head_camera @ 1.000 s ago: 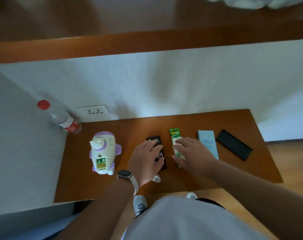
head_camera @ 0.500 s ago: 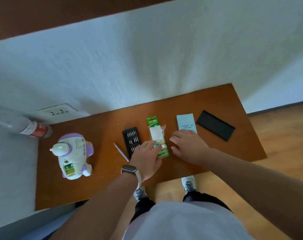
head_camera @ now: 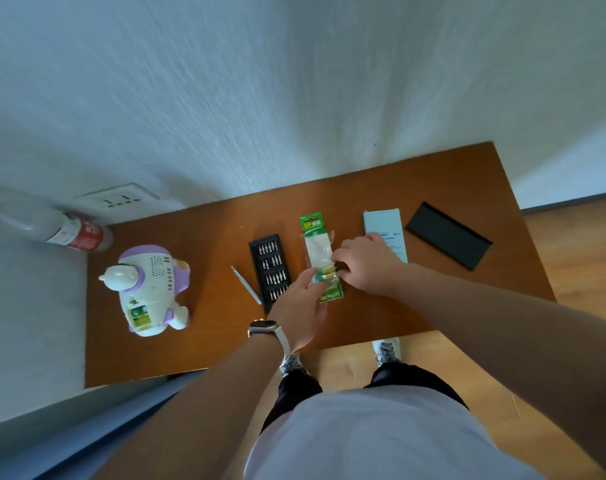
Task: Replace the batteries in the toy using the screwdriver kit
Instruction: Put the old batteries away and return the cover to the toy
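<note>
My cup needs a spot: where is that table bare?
Bare: between toy and screwdriver, along the table's near edge, and in front of the black lid. Crowded: the middle, where left hand and right hand hold the battery pack beside the bit tray.

- One wide-angle view is given from a camera worn on the head, aimed forward and steeply down
- The table (head_camera: pixel 433 188) is taken in whole from above its near edge, with the wall (head_camera: pixel 294 81) filling the upper half
- The left hand (head_camera: pixel 299 306) and right hand (head_camera: pixel 367 265) are caught close, within reach, meeting at the battery pack (head_camera: pixel 317 251) near mid-frame
- The wearer's torso (head_camera: pixel 363 438) and shoes (head_camera: pixel 386 351) are seen directly beneath the lens
</note>
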